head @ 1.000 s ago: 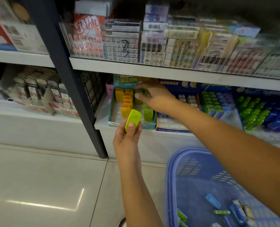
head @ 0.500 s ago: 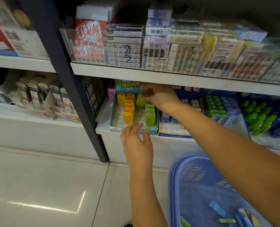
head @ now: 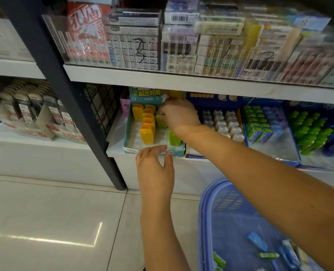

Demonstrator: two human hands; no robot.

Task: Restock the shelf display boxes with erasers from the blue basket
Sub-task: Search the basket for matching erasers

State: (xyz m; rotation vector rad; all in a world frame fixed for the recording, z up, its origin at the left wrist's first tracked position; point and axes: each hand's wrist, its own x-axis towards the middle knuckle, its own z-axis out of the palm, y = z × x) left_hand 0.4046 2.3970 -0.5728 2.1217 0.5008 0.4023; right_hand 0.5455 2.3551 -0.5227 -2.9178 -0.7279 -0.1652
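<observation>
Your left hand (head: 154, 169) is relaxed, fingers loose at the front edge of the teal display box (head: 178, 152), holding nothing. Your right hand (head: 179, 114) pinches a green eraser (head: 161, 122) near the box's back right corner. Blue basket (head: 203, 212) sits on the floor below your right forearm.

The display box (head: 127, 133) is showing teal walls, and its header card is carrying pale lettering. The erasers (head: 147, 133) in one row are showing yellow with orange tops, while the lime-green eraser (head: 161, 123) is glowing brighter beside them. The basket (head: 205, 222) is showing periwinkle blue with a slotted pattern, and one eraser inside (head: 257, 238) is showing sky blue. The neighbouring box (head: 195, 156) is showing deep blue. The shelf (head: 181, 83) is gleaming white, the post (head: 64, 94) is looking near black, and the floor (head: 45, 212) is showing pale grey tiles.
</observation>
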